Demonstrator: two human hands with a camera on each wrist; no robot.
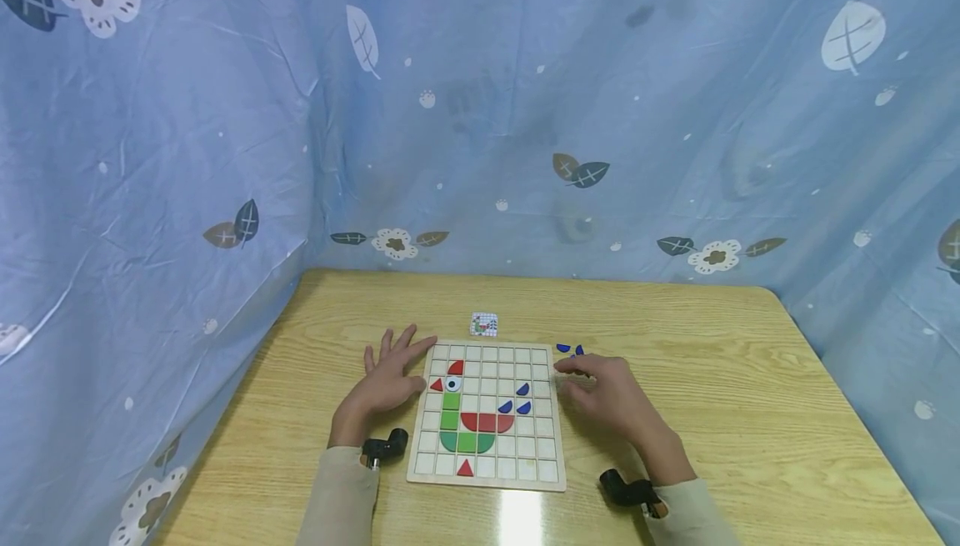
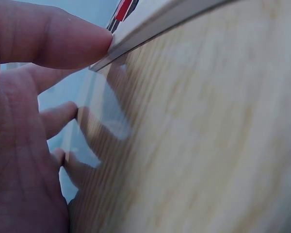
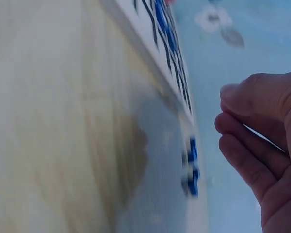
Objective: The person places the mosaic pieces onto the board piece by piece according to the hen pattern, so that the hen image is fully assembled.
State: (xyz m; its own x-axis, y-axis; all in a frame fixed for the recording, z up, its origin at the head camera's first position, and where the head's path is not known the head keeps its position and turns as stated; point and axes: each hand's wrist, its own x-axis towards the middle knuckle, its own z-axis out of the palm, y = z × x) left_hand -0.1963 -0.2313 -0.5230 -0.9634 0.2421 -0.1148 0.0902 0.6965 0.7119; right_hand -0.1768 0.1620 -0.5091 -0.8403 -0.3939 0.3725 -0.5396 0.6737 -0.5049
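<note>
A square wooden grid board lies on the table with flat coloured pieces in its cells. My left hand rests along its left side with fingers spread; the thumb touches the board edge in the left wrist view. On the board are a white piece with a black-and-blue eye, green squares, red pieces and blue rounded pieces. Just off the right edge hovers my right hand, fingers loosely bent, with nothing visible between them. Loose blue pieces lie beyond it, partly hidden by the hand.
A small pattern card lies behind the board. Wooden table extends to both sides, with a blue patterned curtain behind it. Each wrist wears a black camera, the left one beside the board's lower left edge.
</note>
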